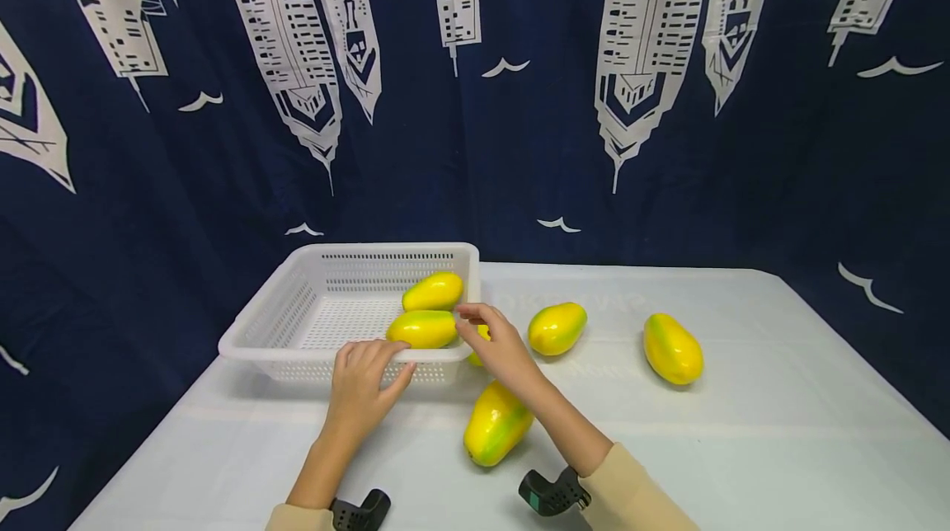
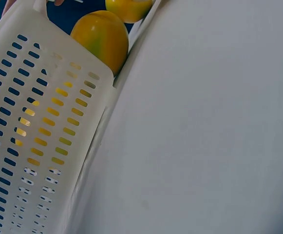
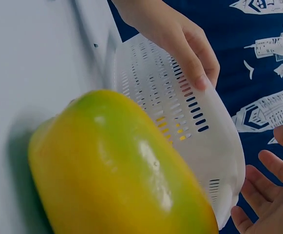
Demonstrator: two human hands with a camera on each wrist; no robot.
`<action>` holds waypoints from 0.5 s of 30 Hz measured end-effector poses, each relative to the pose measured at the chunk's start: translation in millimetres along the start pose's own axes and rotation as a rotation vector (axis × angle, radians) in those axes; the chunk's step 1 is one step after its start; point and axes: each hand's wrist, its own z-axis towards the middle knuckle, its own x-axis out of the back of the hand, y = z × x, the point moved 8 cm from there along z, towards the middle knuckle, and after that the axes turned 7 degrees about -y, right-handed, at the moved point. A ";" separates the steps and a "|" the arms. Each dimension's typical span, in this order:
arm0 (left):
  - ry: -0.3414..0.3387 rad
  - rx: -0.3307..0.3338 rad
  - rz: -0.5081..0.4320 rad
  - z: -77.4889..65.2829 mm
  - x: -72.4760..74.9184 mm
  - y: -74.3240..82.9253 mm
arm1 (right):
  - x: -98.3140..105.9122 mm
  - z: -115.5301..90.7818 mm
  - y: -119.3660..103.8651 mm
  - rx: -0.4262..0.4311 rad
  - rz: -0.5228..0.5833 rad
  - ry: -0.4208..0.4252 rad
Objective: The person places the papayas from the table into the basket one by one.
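Observation:
A white perforated plastic basket [image 1: 297, 358] stands on the table with two yellow-green mangoes, a rear mango [image 1: 433, 292] and a front mango [image 1: 421, 330], at its right end. My left hand [image 1: 364, 387] holds the near rim, thumb outside and fingers over the edge. At the basket's right rim hovers my right hand [image 1: 500, 350], fingers spread and loosely bent, gripping nothing. Under the right forearm lies another mango [image 1: 493, 428], large in the right wrist view. Partly hidden behind the right hand is one more mango [image 1: 475, 359].
Right of the basket, a mango [image 1: 557, 328] lies on the white table [image 1: 779, 399], with another mango [image 1: 672, 349] farther right. A dark blue curtain [image 1: 475, 160] with white building prints hangs behind the table.

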 end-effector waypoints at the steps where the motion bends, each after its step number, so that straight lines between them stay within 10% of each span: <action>1: 0.002 -0.001 0.001 0.0 -0.3 -0.1 | 0.3 -2.0 1.0 -0.003 0.004 -0.010; 15: -0.006 0.008 0.004 -0.2 -0.6 -1.5 | 8.1 -29.7 15.3 0.029 0.012 -0.097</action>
